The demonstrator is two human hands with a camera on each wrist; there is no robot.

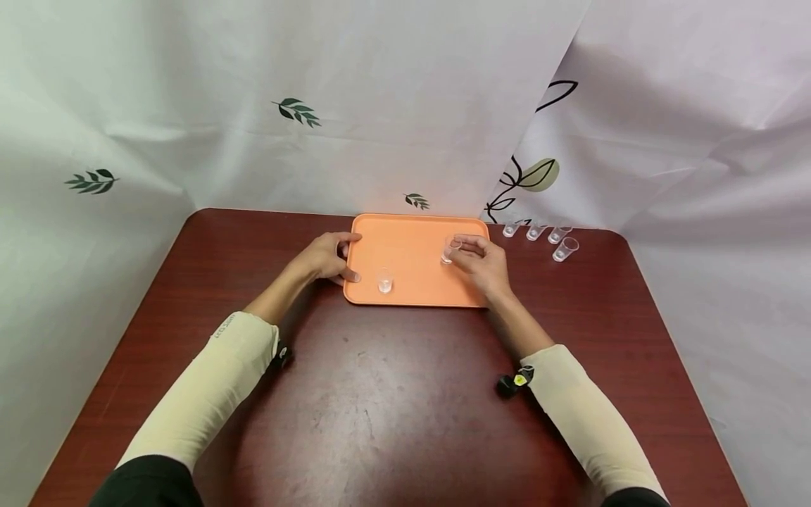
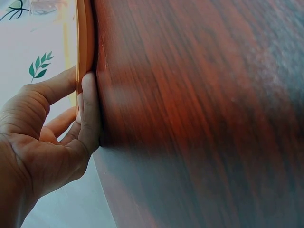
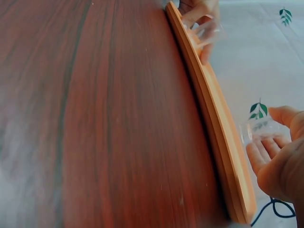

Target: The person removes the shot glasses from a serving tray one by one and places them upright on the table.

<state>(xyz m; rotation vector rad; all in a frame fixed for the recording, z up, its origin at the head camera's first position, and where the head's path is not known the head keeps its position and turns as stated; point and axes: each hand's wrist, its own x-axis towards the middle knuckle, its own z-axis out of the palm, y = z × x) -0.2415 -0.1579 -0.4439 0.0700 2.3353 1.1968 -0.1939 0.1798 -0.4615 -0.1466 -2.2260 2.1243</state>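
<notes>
Seen from above: dark wooden table (image 1: 393, 394), orange tray (image 1: 412, 246) at its far middle, leaf-print curtain (image 1: 298, 113) behind.

Right hand (image 1: 480, 262) over the tray's right part, fingertips pinching a small clear cup (image 1: 451, 249) by its rim; cup just above or on the tray floor, cannot tell which. Left hand (image 1: 328, 258) at the tray's left edge, thumb and fingers curled round the rim, holding it firm.

Second clear cup (image 1: 384, 280) upright on the tray, near the front left. Four more cups (image 1: 538, 236) on the table just right of the tray, well apart from the hands.

To do this step well, probably: keep the cup upright, lower straight down onto a bare part of the tray, apart from the other cup, release only once flat; keep the tray steadied throughout.

Contents: tray holding one standing cup plus the pinched one. All cups apparently empty, though too small and clear to be sure.
</notes>
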